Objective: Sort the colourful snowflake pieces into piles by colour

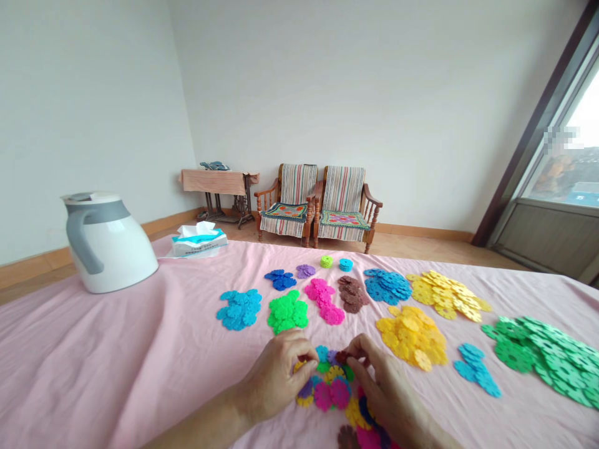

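Observation:
Over a mixed pile of interlocking plastic snowflake discs (322, 395) in pink, yellow, blue, green and purple, both hands work close together. My left hand (278, 377) is at the pile's left side, thumb and forefinger closed; whether a disc sits between them is hidden. My right hand (386, 390) pinches a dark brown snowflake disc (342, 357) at the pile's upper right edge. Just beyond the hands lie sorted heaps: bright green discs (287, 312), pink discs (324, 300) and brown discs (352, 294). Part of the mixed pile is covered by my right hand and wrist.
A pink cloth (187, 349) covers the table. Light blue discs (238, 308), yellow discs (412, 337) and green discs (552, 355) lie around. A white kettle (116, 249) and a tissue box (199, 242) stand at left. Two wooden armchairs (344, 199) are by the wall.

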`<state>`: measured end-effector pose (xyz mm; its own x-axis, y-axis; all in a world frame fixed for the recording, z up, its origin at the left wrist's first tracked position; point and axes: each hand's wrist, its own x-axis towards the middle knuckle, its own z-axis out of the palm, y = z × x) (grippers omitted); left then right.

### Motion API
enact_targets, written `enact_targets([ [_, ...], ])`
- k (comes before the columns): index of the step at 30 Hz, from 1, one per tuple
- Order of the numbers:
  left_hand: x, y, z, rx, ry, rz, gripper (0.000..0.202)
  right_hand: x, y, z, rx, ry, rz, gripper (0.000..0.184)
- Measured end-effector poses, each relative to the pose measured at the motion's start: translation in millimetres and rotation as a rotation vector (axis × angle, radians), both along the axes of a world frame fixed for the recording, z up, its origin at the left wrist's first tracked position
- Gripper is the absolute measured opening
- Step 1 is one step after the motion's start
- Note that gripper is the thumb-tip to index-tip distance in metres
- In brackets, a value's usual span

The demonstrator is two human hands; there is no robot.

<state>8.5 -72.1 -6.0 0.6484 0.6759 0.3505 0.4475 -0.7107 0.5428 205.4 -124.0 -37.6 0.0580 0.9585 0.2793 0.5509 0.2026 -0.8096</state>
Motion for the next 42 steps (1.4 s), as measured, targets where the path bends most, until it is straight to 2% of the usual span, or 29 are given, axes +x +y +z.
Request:
enact_targets([
  [6,-0.5,-0.6,-1.4,-0.02,-0.011,0.007,0.012,5.7,4.6,-4.7,0.088,-0.056,-0.058,0.014],
  [12,-0.9,1.3,-1.6,-0.055,-0.017,0.048,0.013,13.8,13.0,-23.9,0.159,-0.124,-0.152,0.017],
  [16,-3.6,0.4,-1.4,-0.089,0.002,-0.008,0.016,16.4,15.7,-31.2,0.142,-0.145,-0.132,0.018],
  [22,-0.3,-1.6,0.9,-0.131,0.072,-0.09,0.033,14.9,15.9,-30.9,0.121,-0.143,-0.142,0.015],
  [26,2.4,3.4,-4.0,-0.145,0.121,-0.099,0.028,13.6,16.6,-30.8,0.162,-0.157,-0.181,0.015],
  [32,0.4,8.7,-11.0,-0.098,0.139,-0.121,0.024,15.1,12.0,-17.6,0.093,-0.211,-0.139,0.012],
  [42,-2.1,12.2,-17.0,0.069,0.116,-0.295,0.022,15.5,13.1,-19.9,0.106,-0.2,-0.151,0.011],
])
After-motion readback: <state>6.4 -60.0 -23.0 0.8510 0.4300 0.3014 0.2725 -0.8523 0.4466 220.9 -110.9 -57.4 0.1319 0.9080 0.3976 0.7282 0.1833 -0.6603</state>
